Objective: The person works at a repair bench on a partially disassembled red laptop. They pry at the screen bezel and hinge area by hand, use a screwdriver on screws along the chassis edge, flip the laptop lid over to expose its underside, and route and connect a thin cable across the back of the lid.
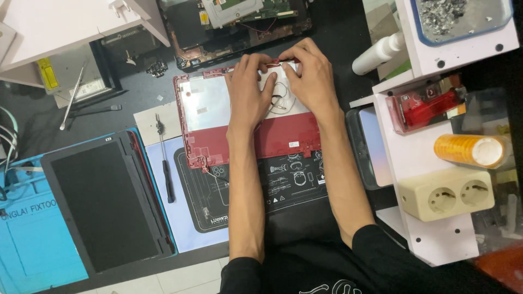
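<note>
Hands meet at the far edge of the red laptop lid point(248, 136) on our black work mat point(294, 185); left hand point(249, 92) lies flat, right hand point(310, 81) pinches thin wiring point(280, 100); we judge the shell light, stiff, its wires fragile; best held by the rim; tools crowd the dark bench point(117, 90).

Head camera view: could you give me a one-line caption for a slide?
Both hands, left hand and right hand, press on a red laptop lid lying open on a dark workbench, screwdriver alongside.
</note>
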